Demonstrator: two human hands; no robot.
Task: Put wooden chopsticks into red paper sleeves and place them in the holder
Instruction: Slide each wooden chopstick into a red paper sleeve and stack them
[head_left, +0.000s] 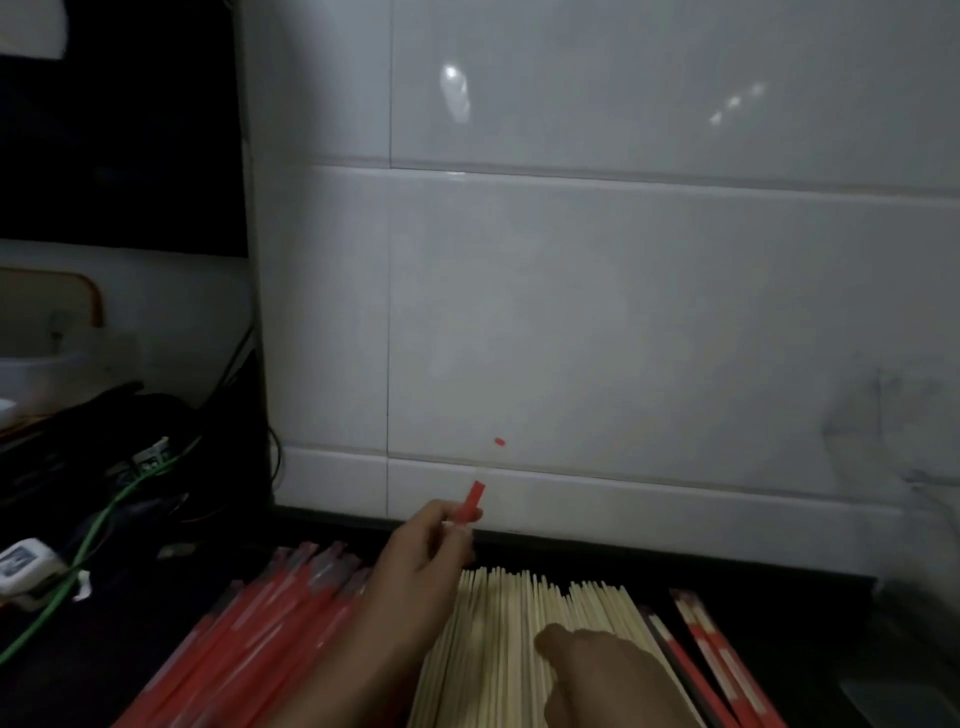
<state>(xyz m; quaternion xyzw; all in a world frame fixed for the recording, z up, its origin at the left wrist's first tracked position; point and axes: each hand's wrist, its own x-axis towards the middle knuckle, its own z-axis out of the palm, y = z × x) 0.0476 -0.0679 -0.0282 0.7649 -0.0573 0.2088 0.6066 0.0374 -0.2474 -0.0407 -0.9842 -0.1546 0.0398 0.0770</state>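
Chopsticks of pale bare wood (524, 639) lie packed side by side at lower centre, between a heap of thin red paper sleeves (260, 629) at lower left and a few more at lower right. The left hand (421, 561) pinches one red sleeve (470, 503) upright near its end, fingers curled round it. The right hand (597, 670) rests on the chopsticks, one finger straight. The holder is not visible. Sleeves look light and easily creased, so hold near the mouth; the sticks look stiff and slim, best taken mid-length.

Red sleeves (249, 639) beside bare chopsticks (498, 644)

Dim, soft frame; glare on tiles (571, 130)
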